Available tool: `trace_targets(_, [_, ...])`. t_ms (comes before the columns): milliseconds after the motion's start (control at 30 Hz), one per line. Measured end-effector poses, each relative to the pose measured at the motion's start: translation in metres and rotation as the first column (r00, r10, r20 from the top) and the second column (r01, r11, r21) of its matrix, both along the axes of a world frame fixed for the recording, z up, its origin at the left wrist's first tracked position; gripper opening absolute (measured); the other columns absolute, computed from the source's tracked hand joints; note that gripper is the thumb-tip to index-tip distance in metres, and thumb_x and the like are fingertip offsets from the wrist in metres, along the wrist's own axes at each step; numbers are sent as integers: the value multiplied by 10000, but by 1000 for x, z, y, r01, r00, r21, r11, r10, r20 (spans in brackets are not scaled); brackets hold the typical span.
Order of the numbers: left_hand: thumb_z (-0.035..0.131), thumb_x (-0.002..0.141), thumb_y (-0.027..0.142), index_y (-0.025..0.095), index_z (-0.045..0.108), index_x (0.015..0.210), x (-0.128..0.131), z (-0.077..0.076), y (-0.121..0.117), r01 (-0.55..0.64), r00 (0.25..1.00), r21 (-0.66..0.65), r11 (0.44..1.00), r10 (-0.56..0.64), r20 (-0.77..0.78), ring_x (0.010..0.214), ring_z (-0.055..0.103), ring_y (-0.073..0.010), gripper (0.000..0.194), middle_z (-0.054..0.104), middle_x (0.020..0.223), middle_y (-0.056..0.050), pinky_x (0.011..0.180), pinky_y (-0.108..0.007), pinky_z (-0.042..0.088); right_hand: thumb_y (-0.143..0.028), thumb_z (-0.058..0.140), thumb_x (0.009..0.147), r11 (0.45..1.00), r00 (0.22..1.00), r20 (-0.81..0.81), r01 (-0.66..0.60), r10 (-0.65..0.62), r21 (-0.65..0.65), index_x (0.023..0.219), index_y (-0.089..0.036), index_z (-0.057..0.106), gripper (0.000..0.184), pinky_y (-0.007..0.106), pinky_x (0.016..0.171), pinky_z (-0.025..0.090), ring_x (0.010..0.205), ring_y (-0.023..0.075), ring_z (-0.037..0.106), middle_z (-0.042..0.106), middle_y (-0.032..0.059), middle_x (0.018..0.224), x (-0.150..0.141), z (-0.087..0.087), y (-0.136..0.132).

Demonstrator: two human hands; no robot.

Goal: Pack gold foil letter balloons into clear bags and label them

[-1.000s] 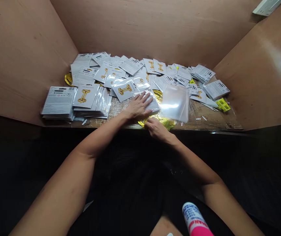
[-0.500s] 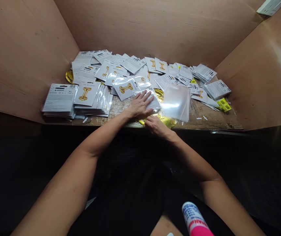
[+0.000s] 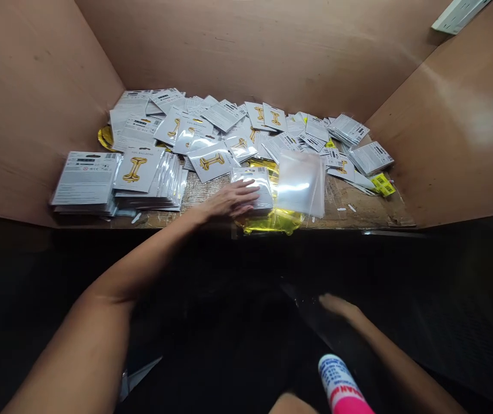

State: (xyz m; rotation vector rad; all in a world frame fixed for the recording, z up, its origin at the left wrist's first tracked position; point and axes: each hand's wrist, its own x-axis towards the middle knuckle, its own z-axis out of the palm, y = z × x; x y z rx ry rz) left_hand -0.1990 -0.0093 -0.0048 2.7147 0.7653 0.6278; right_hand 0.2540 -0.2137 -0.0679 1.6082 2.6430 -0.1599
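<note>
My left hand (image 3: pixel 235 198) lies flat on a packaged white card (image 3: pixel 261 187), fingers stretched out over its clear wrapper. Under that packet, gold foil (image 3: pixel 272 221) spreads to the table's front edge. A pile of clear plastic sleeves (image 3: pixel 300 184) rests on the foil, just right of the packet. Away from the table, low over the dark area, is my right hand (image 3: pixel 336 305), closed and partly lost in shadow. Near its fingers shows a faint, see-through streak, too blurred to name. A foil balloon packet (image 3: pixel 212 162) with a gold letter "I" lies behind my left hand.
Stacked balloon packets (image 3: pixel 85 181) stand at the left front, with loose packets (image 3: pixel 224 115) heaped along the back wall. Yellow labels (image 3: pixel 383 184) lie at the right. Wooden panels (image 3: pixel 453 132) enclose the table. A pink-and-white tube (image 3: pixel 341 382) sticks up near my lap.
My right hand has left the foil and packet edge, moving down and right off the table. The left hand has slid slightly left on the packet, and more gold foil shows.
</note>
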Motion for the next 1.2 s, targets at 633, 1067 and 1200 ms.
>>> trace_targets(633, [594, 1091, 252, 208, 727, 1369, -11, -39, -81, -228, 941, 163, 960, 174, 290, 1152, 783, -250, 312, 804, 1275, -132, 1009, -458, 672, -251, 573, 1125, 740, 639, -378, -534, 670, 409, 1206, -240, 780, 222, 470, 1103, 515, 1252, 250, 766, 816, 85, 1305, -127, 53, 182])
trace_targets(1067, [666, 939, 483, 213, 657, 583, 20, -14, -40, -640, 426, -671, 374, 900, 96, 613, 628, -185, 447, 671, 622, -41, 622, -307, 492, -270, 413, 1134, 888, 742, -516, 452, -428, -87, 1024, -176, 651, 278, 325, 707, 347, 732, 218, 567, 680, 104, 877, -227, 61, 188])
trace_targets(1200, [824, 785, 466, 198, 639, 625, 20, -1, -46, -431, 189, -872, 232, 968, 164, 449, 536, -135, 363, 620, 523, 4, 442, -234, 378, -276, 542, 1101, 900, 767, -535, 436, -354, 29, 1089, -161, 635, 148, 348, 786, 471, 969, 275, 632, 646, 215, 1209, -231, 66, 191])
